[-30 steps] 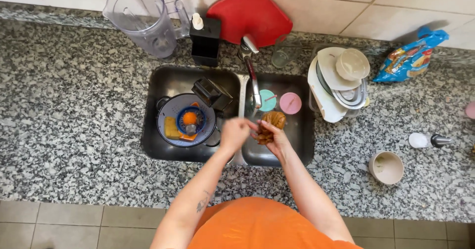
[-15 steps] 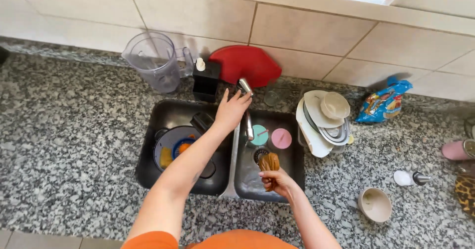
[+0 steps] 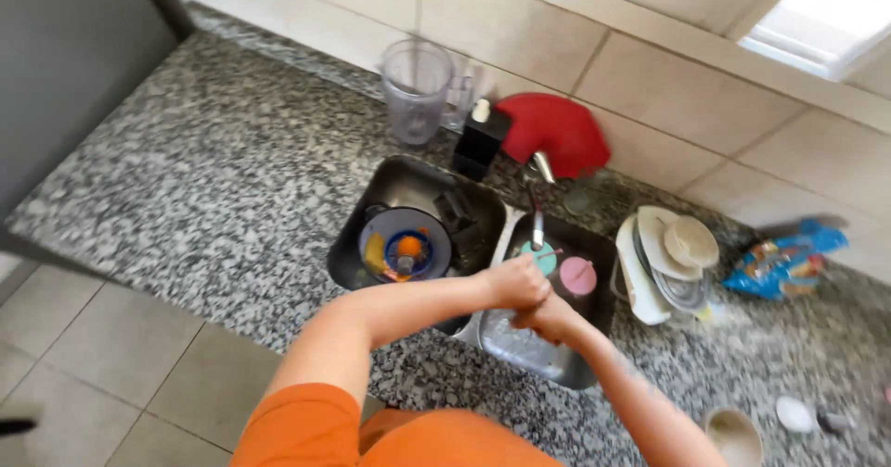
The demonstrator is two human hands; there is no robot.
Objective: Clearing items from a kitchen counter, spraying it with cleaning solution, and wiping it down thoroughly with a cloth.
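My left hand point(image 3: 513, 283) and my right hand point(image 3: 554, 319) are pressed together over the right basin of a steel double sink point(image 3: 520, 354). Both are curled, and whatever lies between them is hidden. Just beyond them in that basin lie a teal round lid point(image 3: 540, 255) and a pink round lid point(image 3: 578, 277), under the faucet point(image 3: 536, 227). The left basin holds a grey round dish point(image 3: 406, 244) with orange and yellow pieces on it.
On the speckled granite counter point(image 3: 232, 188) stand a clear blender jug point(image 3: 416, 91), a black container point(image 3: 478, 142) and a red lid point(image 3: 555, 133) behind the sink. Stacked white dishes point(image 3: 670, 263), a blue snack bag point(image 3: 781, 263) and a beige cup point(image 3: 733, 435) lie to the right.
My left hand has come back from the faucet and joined my right hand over the right basin. The brown scrubber in my right hand is no longer visible. The view has swung left.
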